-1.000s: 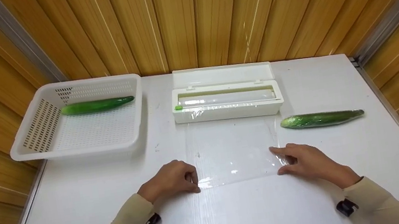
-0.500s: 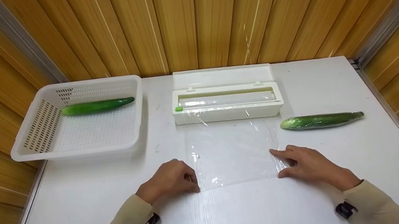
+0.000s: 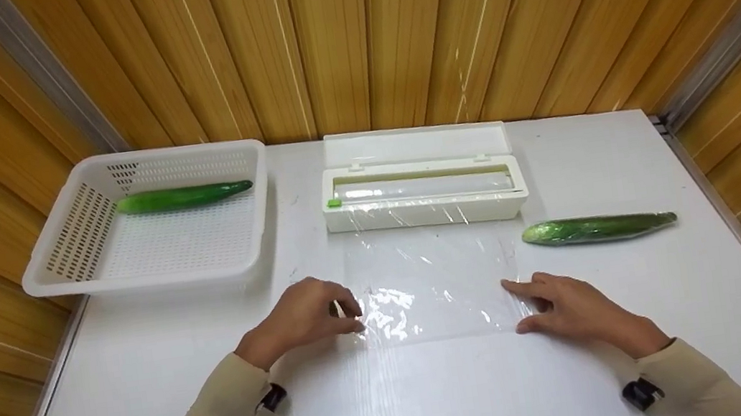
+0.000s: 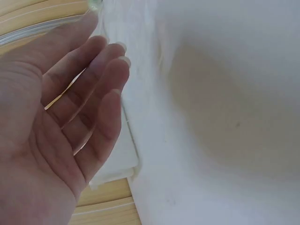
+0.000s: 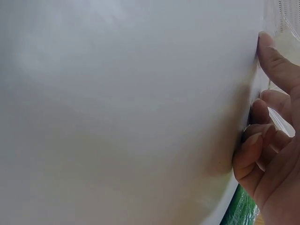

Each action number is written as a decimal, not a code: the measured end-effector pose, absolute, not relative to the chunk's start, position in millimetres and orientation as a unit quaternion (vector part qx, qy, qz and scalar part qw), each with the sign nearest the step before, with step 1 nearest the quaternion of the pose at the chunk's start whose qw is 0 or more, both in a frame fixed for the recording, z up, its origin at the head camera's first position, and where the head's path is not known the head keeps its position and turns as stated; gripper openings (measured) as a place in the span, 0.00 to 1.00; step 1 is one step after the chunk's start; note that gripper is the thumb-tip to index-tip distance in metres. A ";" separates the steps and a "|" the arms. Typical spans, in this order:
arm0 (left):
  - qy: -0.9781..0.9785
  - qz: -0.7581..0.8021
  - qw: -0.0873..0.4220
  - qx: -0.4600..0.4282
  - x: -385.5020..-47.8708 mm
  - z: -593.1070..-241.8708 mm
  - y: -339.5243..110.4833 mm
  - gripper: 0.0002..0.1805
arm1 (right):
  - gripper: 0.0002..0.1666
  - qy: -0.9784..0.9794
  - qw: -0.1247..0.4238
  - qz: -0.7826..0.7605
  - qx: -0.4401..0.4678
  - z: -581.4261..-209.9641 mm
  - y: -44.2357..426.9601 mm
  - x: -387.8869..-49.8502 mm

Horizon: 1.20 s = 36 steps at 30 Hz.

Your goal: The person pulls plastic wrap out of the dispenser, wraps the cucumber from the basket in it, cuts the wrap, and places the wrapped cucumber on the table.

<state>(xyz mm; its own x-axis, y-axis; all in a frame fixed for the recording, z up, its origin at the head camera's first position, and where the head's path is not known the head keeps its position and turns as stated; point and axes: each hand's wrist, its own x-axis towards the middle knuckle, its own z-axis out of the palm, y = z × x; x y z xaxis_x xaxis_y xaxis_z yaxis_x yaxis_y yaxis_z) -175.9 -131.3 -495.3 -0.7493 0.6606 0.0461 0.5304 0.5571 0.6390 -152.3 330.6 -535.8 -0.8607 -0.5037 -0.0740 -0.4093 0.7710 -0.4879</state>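
A clear sheet of cling film (image 3: 439, 285) runs from the white dispenser box (image 3: 425, 211) down over the table. At its left edge my left hand (image 3: 305, 311) hovers with loosely bent fingers; in the left wrist view, a gap shows between the thumb and the fingers (image 4: 110, 112). On the right my right hand (image 3: 573, 310) presses the film's edge to the table, index finger and thumb spread apart. Its other fingers (image 5: 253, 154) curl in the right wrist view. Beyond this hand lies a film-wrapped cucumber (image 3: 598, 227).
A white perforated basket (image 3: 148, 277) stands at the back left with one cucumber (image 3: 184, 197) inside. The dispenser's lid (image 3: 416, 144) is flipped back, showing the film roll (image 3: 422, 187) and a green slider (image 3: 334, 203). Wood-patterned panels (image 3: 332, 39) surround the white table (image 3: 441, 401).
My left hand has come up off the film's lower left corner, moving slightly up and left. Bright wrinkles now show at the film's left side. The right hand has hardly moved.
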 end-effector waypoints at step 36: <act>0.941 0.283 -0.045 0.181 -248.9 -406.5 -214.3 0.28 | 0.44 0.933 0.091 -0.240 -0.253 -535.5 331.7 -150.9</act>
